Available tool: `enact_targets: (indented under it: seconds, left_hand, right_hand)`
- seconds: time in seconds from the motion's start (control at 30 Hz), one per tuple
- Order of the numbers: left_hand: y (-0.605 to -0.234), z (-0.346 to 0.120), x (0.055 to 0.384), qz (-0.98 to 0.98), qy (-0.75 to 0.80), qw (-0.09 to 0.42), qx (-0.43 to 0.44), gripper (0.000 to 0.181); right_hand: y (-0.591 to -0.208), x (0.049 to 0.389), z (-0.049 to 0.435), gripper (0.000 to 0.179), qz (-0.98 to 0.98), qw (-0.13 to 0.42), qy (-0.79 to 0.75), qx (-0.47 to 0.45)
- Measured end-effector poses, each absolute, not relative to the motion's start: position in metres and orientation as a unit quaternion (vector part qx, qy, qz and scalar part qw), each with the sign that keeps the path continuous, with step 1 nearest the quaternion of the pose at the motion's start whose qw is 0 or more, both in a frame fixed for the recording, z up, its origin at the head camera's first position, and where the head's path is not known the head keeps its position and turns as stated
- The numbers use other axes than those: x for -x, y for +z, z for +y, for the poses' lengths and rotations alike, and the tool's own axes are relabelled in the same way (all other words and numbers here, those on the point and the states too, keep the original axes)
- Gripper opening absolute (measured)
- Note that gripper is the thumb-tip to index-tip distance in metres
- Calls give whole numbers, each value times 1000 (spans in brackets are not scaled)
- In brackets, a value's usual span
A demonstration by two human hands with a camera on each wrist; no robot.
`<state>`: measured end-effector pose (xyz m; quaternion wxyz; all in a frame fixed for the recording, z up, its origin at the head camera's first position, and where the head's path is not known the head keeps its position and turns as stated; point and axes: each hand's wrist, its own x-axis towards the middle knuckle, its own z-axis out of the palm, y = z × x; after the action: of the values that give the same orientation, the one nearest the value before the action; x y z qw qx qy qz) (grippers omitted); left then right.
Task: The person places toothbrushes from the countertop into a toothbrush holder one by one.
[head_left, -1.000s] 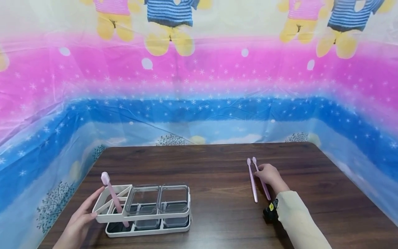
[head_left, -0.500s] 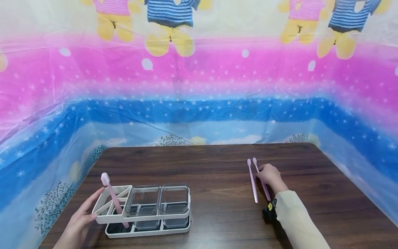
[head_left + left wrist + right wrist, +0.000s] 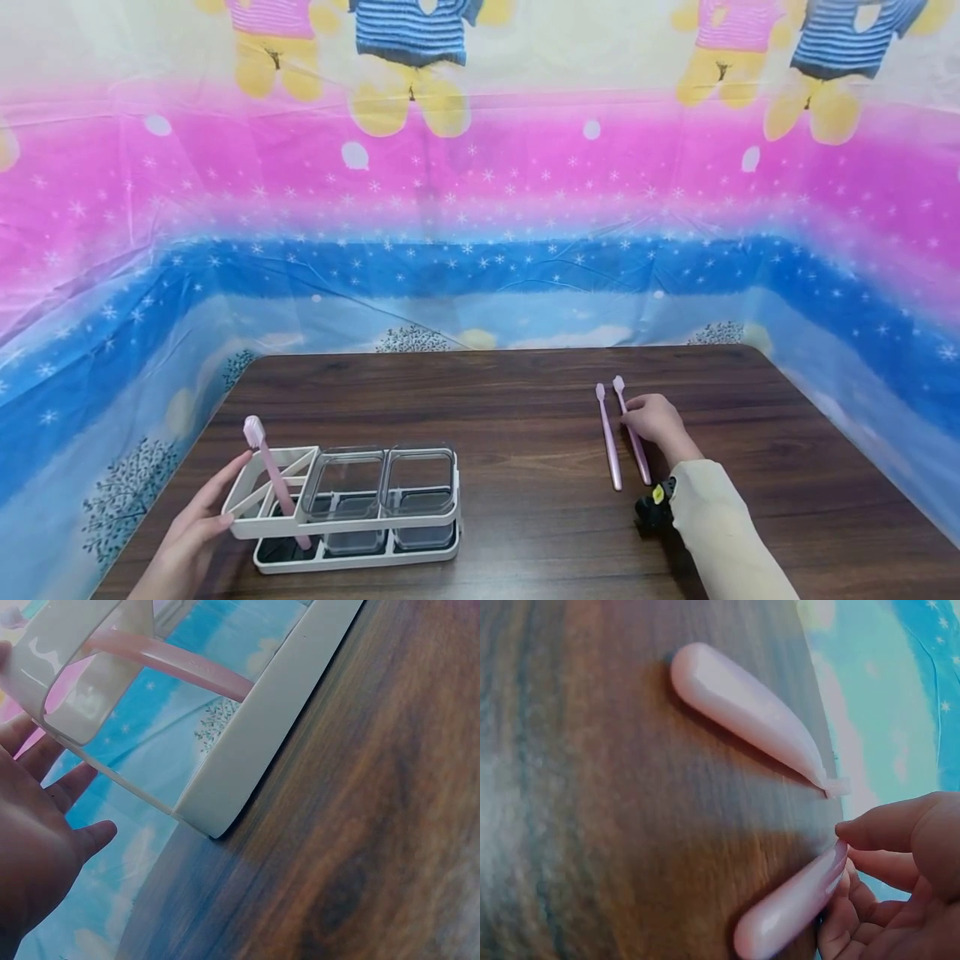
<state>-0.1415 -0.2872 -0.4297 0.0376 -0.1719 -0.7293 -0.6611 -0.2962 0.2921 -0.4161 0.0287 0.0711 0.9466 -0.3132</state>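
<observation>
My left hand (image 3: 189, 525) holds the left end of a white two-tier toothbrush holder (image 3: 270, 527), thumb at the front corner and a finger at the back one. In that end compartment leans a pink toothbrush (image 3: 277, 477), bristle head up; the left wrist view shows its pink handle (image 3: 180, 666) slanting down inside the frame. On the right of the table, my right hand (image 3: 655, 423) pinches a second pink toothbrush (image 3: 637, 454) between thumb and fingers. A third toothbrush (image 3: 609, 437) lies just left of it, and its thick handle end (image 3: 742, 705) shows in the right wrist view.
Two clear cups (image 3: 347, 483) sit in the holder's other compartments. The brown wooden table (image 3: 525, 517) reaches back to a printed cloth curtain (image 3: 480, 267) on three sides. A black wrist camera (image 3: 654, 507) is strapped below the right sleeve.
The toothbrush under my right hand has shifted slightly, its head now a little farther back and to the right. My left hand and the holder stay put.
</observation>
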Motion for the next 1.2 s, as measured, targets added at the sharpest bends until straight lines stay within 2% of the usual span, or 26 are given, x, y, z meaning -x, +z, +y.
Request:
enact_targets:
  seconds: [0.57, 0.87, 1.07, 1.2]
  left_hand:
    - [-430, -287, 142, -729, -663, 31, 168, 60]
    - [-430, -287, 142, -718, -671, 37, 183, 63]
    - [-429, -286, 141, -724, -666, 32, 174, 61]
    - [-429, -286, 141, -728, -665, 28, 166, 59]
  right_hand:
    - [-404, 297, 290, 40, 899, 7, -429, -85]
    - [-383, 293, 275, 41, 854, 4, -516, -62]
    - [-364, 292, 260, 40, 864, -24, -503, -6]
    - [-353, 293, 250, 41, 862, -20, -506, 14]
